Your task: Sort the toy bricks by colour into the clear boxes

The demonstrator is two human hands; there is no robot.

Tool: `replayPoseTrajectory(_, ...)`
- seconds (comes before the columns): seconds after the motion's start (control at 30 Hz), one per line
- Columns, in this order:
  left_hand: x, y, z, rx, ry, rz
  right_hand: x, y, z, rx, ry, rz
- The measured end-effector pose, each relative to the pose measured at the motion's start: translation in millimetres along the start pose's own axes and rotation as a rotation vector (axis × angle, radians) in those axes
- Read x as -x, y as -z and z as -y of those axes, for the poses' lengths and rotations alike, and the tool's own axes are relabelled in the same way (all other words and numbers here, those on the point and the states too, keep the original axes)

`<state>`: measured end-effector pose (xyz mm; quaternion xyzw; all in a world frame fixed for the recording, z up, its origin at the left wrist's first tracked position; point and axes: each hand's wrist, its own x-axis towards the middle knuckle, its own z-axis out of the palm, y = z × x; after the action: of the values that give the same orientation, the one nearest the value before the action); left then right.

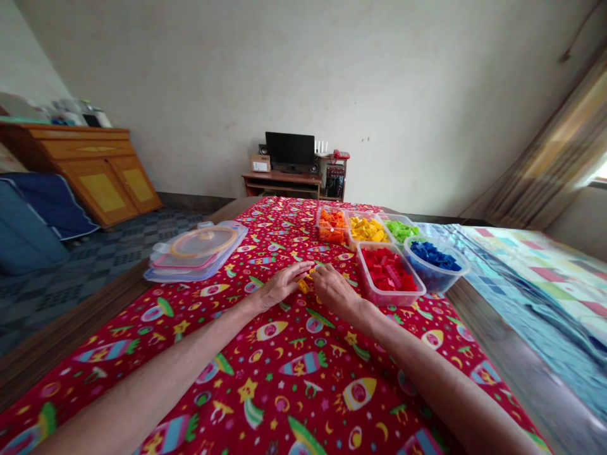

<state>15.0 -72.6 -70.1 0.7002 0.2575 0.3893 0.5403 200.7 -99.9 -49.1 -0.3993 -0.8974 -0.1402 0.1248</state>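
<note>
My left hand [283, 284] is over the middle of the red patterned tablecloth [265, 379], its fingers stretched forward and to the right. Beside its thumb side are a few small yellow toy bricks [303, 286], between my two hands. My right hand [333, 287] faces it with fingers curled downward. Its fingertips point at the cloth by the bricks, and whatever they hold is hidden. Just right of that hand stands a clear tub [392, 298] of red bricks [386, 268].
Farther tubs hold orange bricks [332, 225], yellow bricks [367, 229], green bricks [401, 230] and blue bricks [434, 254]. Stacked plastic lids [202, 248] lie on the left side. A bed [535, 265] adjoins the table's right. A desk with a monitor [290, 149] stands beyond.
</note>
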Motion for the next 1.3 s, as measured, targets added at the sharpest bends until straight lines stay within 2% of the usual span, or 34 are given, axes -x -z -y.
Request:
replayPoseTrajectory(0.1,-0.2,1.2,4.1,0.01,-0.013,-0.004,-4.1,21.7,-10.6,-0.051,-0.02,-0.054)
replayPoseTrajectory(0.17,-0.9,2.8,7.5,-0.003,-0.035,-0.004,-2.5,40.7,-24.6,-0.088,-0.1,-0.147)
replayPoseTrajectory(0.3,-2.0,4.3,8.3,-0.041,-0.035,0.011,16.8,79.4,-70.5,-0.134,-0.349,-0.411)
replayPoseTrajectory(0.4,-1.9,2.6,4.8,-0.044,-0.019,-0.004,41.9,99.2,-109.7,-0.055,-0.582,-0.465)
replayPoseTrajectory(0.5,-1.6,0.8,2.5,-0.053,-0.012,-0.015,67.0,107.5,-142.7,0.062,-0.805,-0.416)
replayPoseTrajectory(0.57,-1.4,0.7,2.3,-0.061,-0.018,-0.013,80.4,107.6,-159.3,0.11,-0.921,-0.337)
replayPoseTrajectory(0.67,-1.3,1.9,2.8,-0.092,-0.039,-0.002,92.6,103.8,-173.8,0.119,-1.015,-0.165)
replayPoseTrajectory(0.73,-1.6,2.3,3.5,-0.142,-0.055,0.002,94.5,102.6,-175.4,0.115,-1.037,-0.099)
replayPoseTrajectory(0.83,-3.1,0.5,5.7,-0.232,-0.08,-0.013,87.3,107.4,-164.0,0.139,-1.037,-0.183)
replayPoseTrajectory(0.9,-4.5,-2.1,7.7,-0.287,-0.086,-0.036,76.2,113.7,-147.5,0.146,-0.983,-0.26)
replayPoseTrajectory(0.97,-5.6,-4.7,9.0,-0.343,-0.085,-0.066,61.4,117.9,-124.4,0.106,-0.861,-0.273)
replayPoseTrajectory(1.03,-6.2,-6.3,9.0,-0.42,-0.087,-0.115,45.0,115.7,-96.7,0.02,-0.702,-0.22)
replayPoseTrajectory(1.1,-6.3,-6.6,7.5,-0.544,-0.091,-0.192,29.9,104.4,-67.9,-0.075,-0.527,-0.113)
replayPoseTrajectory(1.2,-6.2,-6.0,3.7,-0.747,-0.068,-0.301,17.1,73.9,-32.7,-0.161,-0.294,0.043)
replayPoseTrajectory(1.3,-6.5,-6.2,1.8,-0.809,-0.031,-0.27,20.2,42.3,-15.2,-0.183,-0.14,0.095)
